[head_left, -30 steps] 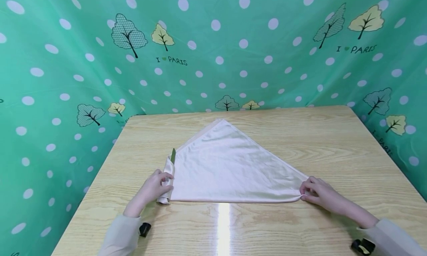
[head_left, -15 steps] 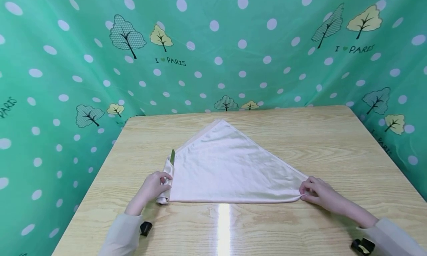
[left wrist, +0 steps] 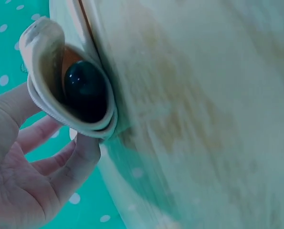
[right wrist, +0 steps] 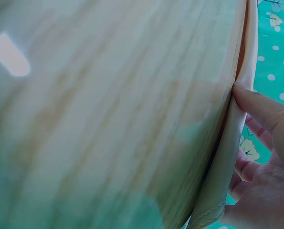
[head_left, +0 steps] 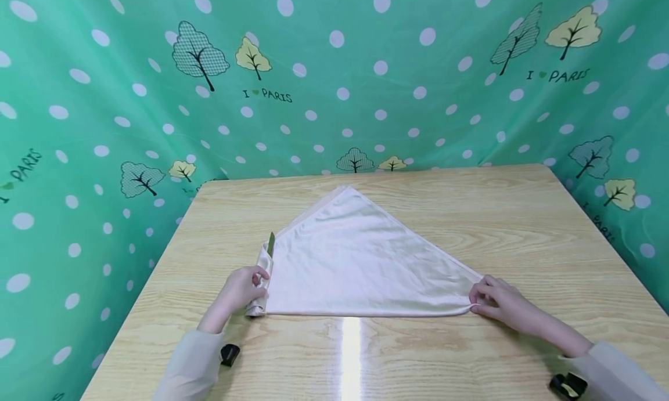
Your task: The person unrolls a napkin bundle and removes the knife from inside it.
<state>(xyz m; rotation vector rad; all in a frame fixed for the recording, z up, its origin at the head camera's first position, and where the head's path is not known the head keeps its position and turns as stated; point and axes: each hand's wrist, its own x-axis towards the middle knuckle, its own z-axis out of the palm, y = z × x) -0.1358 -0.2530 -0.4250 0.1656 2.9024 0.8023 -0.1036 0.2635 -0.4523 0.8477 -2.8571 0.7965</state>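
A pale satin cloth (head_left: 360, 256), folded to a triangle, lies on the table with its peak at the back. Its left corner is wrapped into a roll (head_left: 265, 263) round a long object. That object's green pointed tip (head_left: 271, 244) sticks out at the far end; a dark, glossy, rounded end (left wrist: 86, 86) shows inside the roll in the left wrist view. The rest of it is hidden. My left hand (head_left: 243, 288) grips the roll between thumb and fingers. At the cloth's right corner, my right hand (head_left: 499, 299) pinches the near edge.
The wood-grain table (head_left: 418, 354) reflects a bright strip of light in front of the cloth. A green dotted curtain (head_left: 313, 70) hangs behind the table and along its sides. Black devices (head_left: 568, 385) sit by both wrists.
My left hand has turned slightly and its fingertips have shifted a little to the left on the roll. The right hand and the spread cloth look unchanged.
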